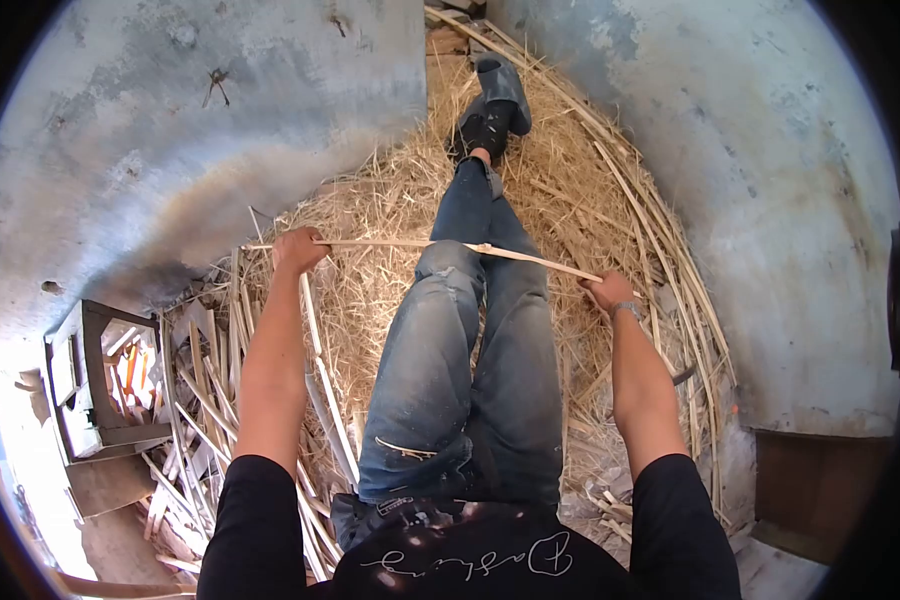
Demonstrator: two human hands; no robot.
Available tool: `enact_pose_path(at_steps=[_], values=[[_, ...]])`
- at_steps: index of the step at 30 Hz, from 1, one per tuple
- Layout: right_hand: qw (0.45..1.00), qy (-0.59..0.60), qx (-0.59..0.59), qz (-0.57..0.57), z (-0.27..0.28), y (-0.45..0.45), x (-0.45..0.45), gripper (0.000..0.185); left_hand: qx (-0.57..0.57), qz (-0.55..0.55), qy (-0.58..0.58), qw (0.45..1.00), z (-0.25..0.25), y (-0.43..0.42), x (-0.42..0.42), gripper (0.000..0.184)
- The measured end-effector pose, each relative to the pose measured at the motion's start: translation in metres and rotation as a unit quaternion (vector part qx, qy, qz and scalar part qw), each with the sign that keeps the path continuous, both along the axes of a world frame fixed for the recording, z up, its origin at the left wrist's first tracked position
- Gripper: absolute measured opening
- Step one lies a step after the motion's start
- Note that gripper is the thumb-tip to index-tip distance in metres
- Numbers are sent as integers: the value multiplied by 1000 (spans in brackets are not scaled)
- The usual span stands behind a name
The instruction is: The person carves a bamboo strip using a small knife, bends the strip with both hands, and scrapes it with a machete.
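Observation:
A thin, pale wooden strip (390, 242) lies crosswise over my knees, bent slightly downward on the right. My left hand (300, 250) is closed round it near its left end, and a short piece sticks out past the fist. Near the other end, my right hand (610, 291) grips the same strip, with a band on the wrist. Beneath the strip are my legs in worn blue jeans (425, 330), stretched out with the feet crossed. A short, thin sliver (405, 449) rests on my left thigh.
Straw-like shavings (370, 200) cover the floor round my legs. Long strips (670, 250) curve along the right wall (780, 200). More strips (205, 370) lie at the left, beside a wooden frame (90, 380). A grey wall (220, 120) stands at the upper left.

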State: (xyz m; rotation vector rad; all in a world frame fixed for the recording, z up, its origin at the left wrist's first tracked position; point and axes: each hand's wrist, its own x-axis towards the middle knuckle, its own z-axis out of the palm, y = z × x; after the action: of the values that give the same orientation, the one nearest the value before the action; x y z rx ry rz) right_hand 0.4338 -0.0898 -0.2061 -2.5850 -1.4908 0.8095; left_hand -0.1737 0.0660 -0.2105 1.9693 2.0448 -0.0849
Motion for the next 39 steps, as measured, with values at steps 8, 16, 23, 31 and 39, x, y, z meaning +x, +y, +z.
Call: enact_pose_path(at_steps=[8, 16, 23, 31, 39], values=[[996, -67, 40, 42, -17, -14, 21, 51, 16, 57, -19, 998, 8, -51, 10, 45], [997, -37, 62, 16, -22, -23, 8, 41, 19, 76, -23, 997, 16, -59, 1, 40], [994, -65, 86, 20, -25, -28, 8, 37, 43, 74, -32, 996, 19, -67, 5, 37], [985, -74, 157, 18, -33, -36, 17, 28, 29, 89, -42, 995, 19, -67, 9, 34], [971, -55, 227, 51, -9, -50, 11, 22, 331, 92, 1, 939, 35, -72, 42, 96]])
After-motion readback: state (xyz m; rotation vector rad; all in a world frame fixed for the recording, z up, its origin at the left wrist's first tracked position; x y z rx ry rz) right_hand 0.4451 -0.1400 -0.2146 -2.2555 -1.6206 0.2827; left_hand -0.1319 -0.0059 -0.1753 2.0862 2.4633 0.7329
